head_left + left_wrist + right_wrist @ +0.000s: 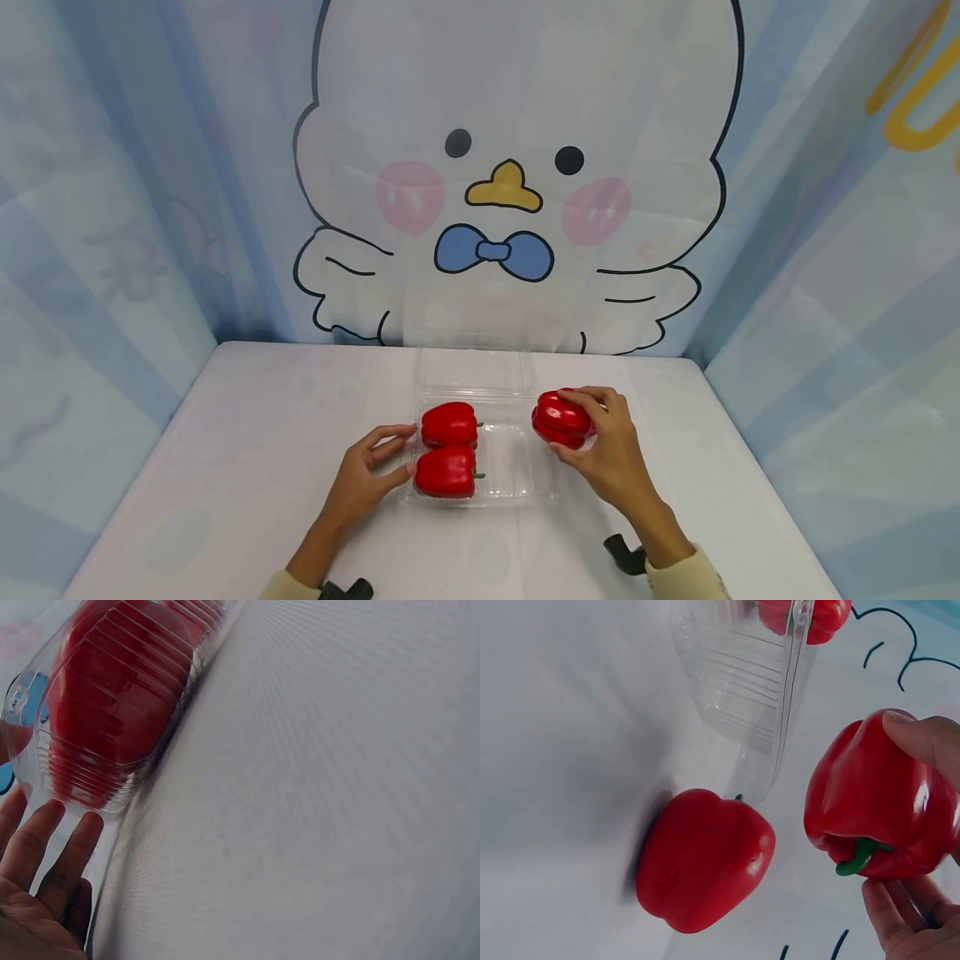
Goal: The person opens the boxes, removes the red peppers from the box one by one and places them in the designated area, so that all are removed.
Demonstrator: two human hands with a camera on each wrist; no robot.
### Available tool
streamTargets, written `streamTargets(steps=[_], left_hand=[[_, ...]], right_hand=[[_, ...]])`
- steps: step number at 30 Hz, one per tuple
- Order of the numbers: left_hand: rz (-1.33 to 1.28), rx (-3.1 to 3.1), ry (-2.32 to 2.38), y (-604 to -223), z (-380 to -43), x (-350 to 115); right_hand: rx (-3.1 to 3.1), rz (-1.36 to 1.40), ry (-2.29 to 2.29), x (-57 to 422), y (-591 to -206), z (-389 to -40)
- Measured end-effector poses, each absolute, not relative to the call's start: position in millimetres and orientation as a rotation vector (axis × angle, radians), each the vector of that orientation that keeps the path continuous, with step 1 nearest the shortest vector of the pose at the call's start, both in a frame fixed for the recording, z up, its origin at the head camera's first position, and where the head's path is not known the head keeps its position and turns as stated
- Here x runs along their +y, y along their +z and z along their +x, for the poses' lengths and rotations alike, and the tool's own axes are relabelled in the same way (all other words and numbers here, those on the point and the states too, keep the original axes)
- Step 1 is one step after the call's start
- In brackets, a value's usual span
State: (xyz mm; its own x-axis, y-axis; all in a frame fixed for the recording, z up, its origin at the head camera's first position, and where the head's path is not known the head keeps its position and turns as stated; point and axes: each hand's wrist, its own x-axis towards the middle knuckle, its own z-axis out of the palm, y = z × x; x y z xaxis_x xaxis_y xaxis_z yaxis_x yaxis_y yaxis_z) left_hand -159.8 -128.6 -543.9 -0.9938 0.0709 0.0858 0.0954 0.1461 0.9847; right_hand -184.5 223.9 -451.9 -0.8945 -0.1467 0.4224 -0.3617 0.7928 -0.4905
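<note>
In the head view a clear plastic container [517, 492] lies open on the table with two red bell peppers, a rear one [448, 425] and a front one [446, 472], side by side in its left half. My left hand [367, 475] touches the container's left wall, fingers extended and spread. Above the container's right edge my right hand [611, 450] grips another red bell pepper [877, 795] between thumb and fingers, its green stem showing in the right wrist view. A further red bell pepper [705, 859] rests on the table beside the container, mostly hidden in the head view.
The container's clear lid [472, 371] is folded back toward the rear of the white table [225, 467]. A curtain [510, 100] with a cartoon bird stands behind the table and along both sides. Black straps show at both wrists.
</note>
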Motion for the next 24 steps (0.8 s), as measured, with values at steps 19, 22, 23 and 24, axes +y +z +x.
streamTargets(steps=[19, 22, 23, 24], left_hand=[[-0.145, -2.400, -1.993, -547.9, -160.9, -129.4], [-0.147, -2.403, -1.991, -548.0, -160.6, -129.5], [-0.146, -2.401, -1.991, -548.0, -160.6, -129.4], [-0.147, -2.402, -1.991, -547.9, -160.7, -129.3]], right_hand=[[-2.638, 0.277, 0.808, 245.6, -461.7, -172.5], [-2.645, 0.257, 0.806, 248.7, -464.7, -171.0], [-2.650, 0.251, 0.804, 249.8, -466.0, -170.7], [-2.655, 0.243, 0.808, 250.5, -466.8, -170.2]])
